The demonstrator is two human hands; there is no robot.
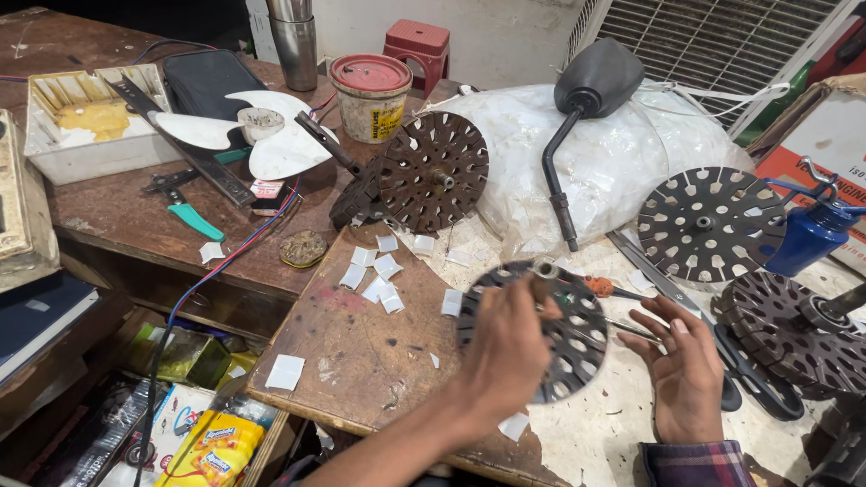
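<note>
Slotted metal disc sits gripped in the left hand near the desk's front edge, while the right hand hovers beside it, fingers spread.

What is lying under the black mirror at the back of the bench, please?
The black mirror rests on a bulging white plastic bag. Whatever fills the bag is hidden by the plastic.

Two bare hands show, with no gloves, rings or watch visible. The left hand comes off a bare forearm with no sleeve in sight. The right hand ends at a plaid cuff in dark red, blue and purple.
</note>
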